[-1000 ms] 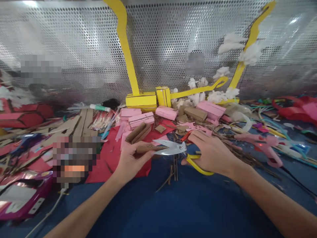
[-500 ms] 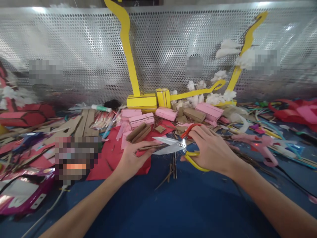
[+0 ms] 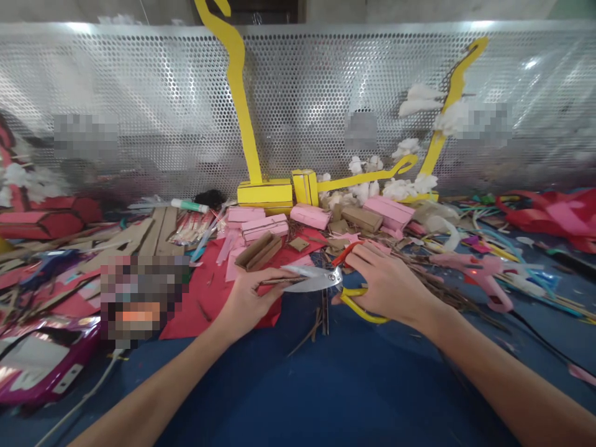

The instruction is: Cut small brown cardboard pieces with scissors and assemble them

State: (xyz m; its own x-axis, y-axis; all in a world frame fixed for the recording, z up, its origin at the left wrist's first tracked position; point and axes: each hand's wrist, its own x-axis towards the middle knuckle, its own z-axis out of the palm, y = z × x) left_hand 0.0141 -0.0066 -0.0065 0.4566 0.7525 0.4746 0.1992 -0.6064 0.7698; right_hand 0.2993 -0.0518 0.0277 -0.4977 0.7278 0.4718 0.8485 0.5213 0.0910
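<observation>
Left hand point(image 3: 246, 297): pinched cardboard piece point(image 3: 274, 281) over red sheet point(image 3: 193, 310) | Right hand point(image 3: 386, 282): grasped scissors point(image 3: 334, 279) — blades parted about the cardboard | Done: pink boxes point(image 3: 264, 228) lay covered beyond | Remaining: cut seemed unfinished — depth couldn't be told

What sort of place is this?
Likely a craft workspace: metal-bladed scissors with one red and one yellow handle in the right hand, a pink pistol-shaped glue gun, and long brown flat cardboard strips.
</observation>
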